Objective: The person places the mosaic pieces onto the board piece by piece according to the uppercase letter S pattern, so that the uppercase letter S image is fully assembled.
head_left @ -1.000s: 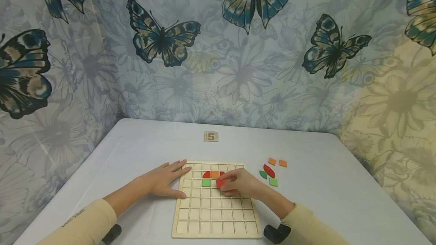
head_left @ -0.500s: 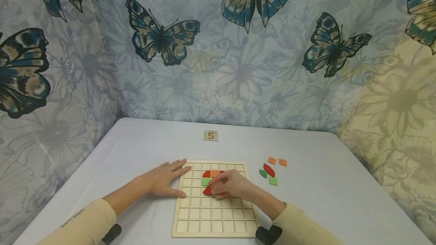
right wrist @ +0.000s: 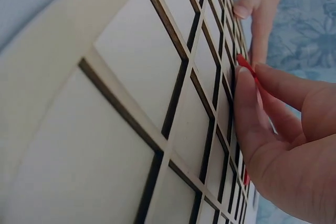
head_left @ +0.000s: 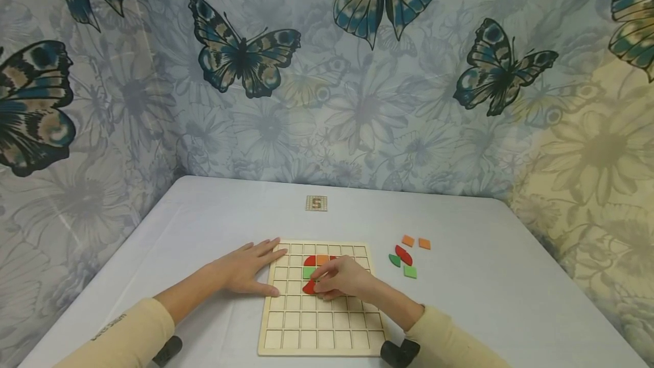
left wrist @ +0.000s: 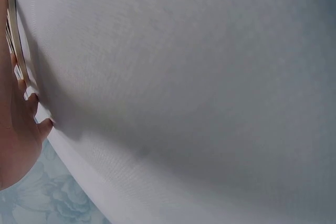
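A wooden grid board [head_left: 296,337] lies on the table. Along its left edge my left hand [head_left: 246,268] rests with fingers spread and straight, fingertips and thumb on the rim. Between thumb and fingers my right hand [head_left: 347,280] pinches a red curved-edge tile [head_left: 309,287], low over the grid just below a light green square tile [head_left: 309,272]. In the right wrist view the red tile [right wrist: 247,65] is tilted in the pinch. Above sit a red quarter-round tile [head_left: 309,260] and an orange square tile [head_left: 322,259]; another red tile [head_left: 333,257] is mostly hidden by my right hand.
Right of the board lie orange squares [head_left: 424,243], red tiles [head_left: 403,255], a green curved tile [head_left: 394,260] and a green square [head_left: 410,272]. A small patterned card [head_left: 316,203] lies beyond the board. Butterfly-print cloth [head_left: 357,129] hangs behind the table.
My right hand has carried the red tile left and toward me, from the right of the green square to just below it. My left hand has stayed put.
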Demonstrator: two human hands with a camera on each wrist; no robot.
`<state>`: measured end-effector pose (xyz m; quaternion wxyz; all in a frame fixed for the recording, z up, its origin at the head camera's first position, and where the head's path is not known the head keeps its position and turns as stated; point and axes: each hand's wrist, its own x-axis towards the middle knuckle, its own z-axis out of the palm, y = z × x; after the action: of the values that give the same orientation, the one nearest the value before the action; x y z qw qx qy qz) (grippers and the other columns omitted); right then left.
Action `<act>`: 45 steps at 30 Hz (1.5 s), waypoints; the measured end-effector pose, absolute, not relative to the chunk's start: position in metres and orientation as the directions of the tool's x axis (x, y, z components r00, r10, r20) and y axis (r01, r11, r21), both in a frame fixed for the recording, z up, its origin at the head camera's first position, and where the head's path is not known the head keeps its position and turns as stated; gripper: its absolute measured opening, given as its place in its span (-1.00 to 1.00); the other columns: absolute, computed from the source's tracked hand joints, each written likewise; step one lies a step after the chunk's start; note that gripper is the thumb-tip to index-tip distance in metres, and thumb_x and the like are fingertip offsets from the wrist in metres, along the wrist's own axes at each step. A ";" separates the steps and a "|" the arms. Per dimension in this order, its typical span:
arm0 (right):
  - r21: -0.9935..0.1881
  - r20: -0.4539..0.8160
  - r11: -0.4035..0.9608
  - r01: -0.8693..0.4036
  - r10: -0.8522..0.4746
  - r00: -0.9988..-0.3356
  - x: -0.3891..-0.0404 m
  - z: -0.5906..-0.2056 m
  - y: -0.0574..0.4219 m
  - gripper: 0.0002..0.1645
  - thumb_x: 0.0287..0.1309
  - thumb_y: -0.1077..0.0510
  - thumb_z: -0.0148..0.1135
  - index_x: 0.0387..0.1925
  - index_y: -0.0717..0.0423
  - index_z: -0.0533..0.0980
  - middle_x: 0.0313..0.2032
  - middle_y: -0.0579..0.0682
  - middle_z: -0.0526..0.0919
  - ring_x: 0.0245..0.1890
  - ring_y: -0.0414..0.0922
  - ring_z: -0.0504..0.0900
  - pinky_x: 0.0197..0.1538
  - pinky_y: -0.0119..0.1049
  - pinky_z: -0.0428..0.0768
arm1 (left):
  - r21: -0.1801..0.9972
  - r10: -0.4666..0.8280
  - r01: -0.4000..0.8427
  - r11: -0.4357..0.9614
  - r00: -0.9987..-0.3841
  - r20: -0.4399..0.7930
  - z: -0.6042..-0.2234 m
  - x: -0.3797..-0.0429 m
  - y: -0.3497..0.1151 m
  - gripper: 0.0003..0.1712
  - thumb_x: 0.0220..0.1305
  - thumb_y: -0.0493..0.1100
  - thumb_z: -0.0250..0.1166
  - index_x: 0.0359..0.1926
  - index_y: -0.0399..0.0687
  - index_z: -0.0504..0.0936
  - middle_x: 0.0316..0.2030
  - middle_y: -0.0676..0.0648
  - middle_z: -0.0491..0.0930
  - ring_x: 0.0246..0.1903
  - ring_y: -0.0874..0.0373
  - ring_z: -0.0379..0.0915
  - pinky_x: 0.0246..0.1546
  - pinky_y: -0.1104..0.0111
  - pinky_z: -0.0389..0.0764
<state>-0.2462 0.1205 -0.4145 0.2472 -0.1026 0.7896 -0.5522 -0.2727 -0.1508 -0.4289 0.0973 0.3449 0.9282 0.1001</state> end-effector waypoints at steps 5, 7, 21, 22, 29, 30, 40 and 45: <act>-0.912 -0.274 0.401 0.091 -0.426 -0.862 -0.245 -0.413 0.117 -0.83 0.03 0.35 0.38 -0.27 0.27 0.61 -0.49 0.07 0.65 -0.50 -0.11 0.68 -0.38 -0.27 0.65 | 0.262 0.660 0.619 0.740 -0.743 -0.111 -0.429 -0.272 -0.151 0.10 0.11 0.54 0.05 0.48 -0.01 0.08 0.46 -0.17 -0.08 0.39 -0.13 -0.09 0.29 -0.09 0.03; -0.911 -0.273 0.401 0.090 -0.425 -0.863 -0.245 -0.413 0.116 -0.84 0.04 0.36 0.37 -0.29 0.28 0.59 -0.49 0.07 0.64 -0.51 -0.11 0.67 -0.39 -0.28 0.65 | 0.264 0.659 0.617 0.741 -0.743 -0.114 -0.430 -0.272 -0.151 0.10 0.11 0.54 0.06 0.48 -0.01 0.08 0.46 -0.16 -0.08 0.39 -0.14 -0.09 0.29 -0.09 0.03; -0.910 -0.245 0.405 0.089 -0.353 -0.903 -0.242 -0.415 0.108 -0.86 0.02 0.38 0.37 -0.33 0.30 0.59 -0.54 0.05 0.65 -0.58 -0.18 0.63 -0.41 -0.31 0.64 | 0.239 0.654 0.618 0.749 -0.746 -0.120 -0.433 -0.274 -0.152 0.09 0.10 0.55 0.04 0.48 0.04 0.08 0.46 -0.14 -0.08 0.40 -0.10 -0.09 0.29 -0.07 0.03; -0.908 -0.240 0.410 0.083 -0.349 -0.906 -0.242 -0.416 0.107 -0.86 0.01 0.38 0.38 -0.33 0.30 0.59 -0.55 0.05 0.64 -0.59 -0.17 0.63 -0.42 -0.31 0.64 | 0.238 0.654 0.617 0.750 -0.747 -0.122 -0.433 -0.274 -0.152 0.09 0.10 0.55 0.04 0.48 0.05 0.08 0.46 -0.14 -0.08 0.40 -0.10 -0.09 0.29 -0.07 0.03; -0.894 -0.225 0.444 0.056 -0.338 -0.914 -0.240 -0.414 0.106 -0.86 0.00 0.36 0.40 -0.36 0.28 0.59 -0.59 0.04 0.63 -0.60 -0.16 0.63 -0.44 -0.31 0.64 | 0.235 0.650 0.613 0.754 -0.749 -0.130 -0.433 -0.274 -0.152 0.10 0.09 0.57 0.02 0.49 0.06 0.06 0.47 -0.12 -0.10 0.40 -0.09 -0.12 0.30 -0.05 0.02; -0.893 -0.223 0.447 0.052 -0.338 -0.914 -0.239 -0.414 0.106 -0.86 -0.01 0.36 0.41 -0.36 0.28 0.59 -0.59 0.04 0.63 -0.60 -0.16 0.63 -0.45 -0.31 0.64 | 0.243 0.652 0.614 0.751 -0.748 -0.127 -0.432 -0.274 -0.152 0.10 0.10 0.56 0.04 0.49 0.05 0.07 0.47 -0.14 -0.09 0.40 -0.10 -0.11 0.30 -0.06 0.03; -0.882 -0.229 0.468 0.050 -0.334 -0.915 -0.239 -0.413 0.106 -0.88 0.01 0.34 0.40 -0.36 0.26 0.60 -0.56 0.04 0.61 -0.58 -0.14 0.64 -0.44 -0.30 0.64 | 0.235 0.659 0.625 0.745 -0.743 -0.115 -0.431 -0.273 -0.152 0.09 0.10 0.55 0.03 0.48 0.02 0.08 0.46 -0.15 -0.09 0.40 -0.10 -0.12 0.30 -0.06 0.02; -0.894 -0.252 0.439 0.088 -0.332 -0.909 -0.240 -0.413 0.108 -0.87 0.05 0.29 0.39 -0.34 0.26 0.61 -0.53 0.07 0.61 -0.58 -0.13 0.64 -0.42 -0.29 0.65 | 0.225 0.661 0.629 0.744 -0.742 -0.111 -0.432 -0.275 -0.152 0.09 0.10 0.56 0.03 0.48 0.03 0.08 0.46 -0.15 -0.09 0.40 -0.10 -0.11 0.29 -0.07 0.03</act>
<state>-0.2404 0.1077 -0.4131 0.1999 -0.0740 0.8244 -0.5243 -0.2747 -0.1518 -0.4321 0.0923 0.3469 0.9293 0.0868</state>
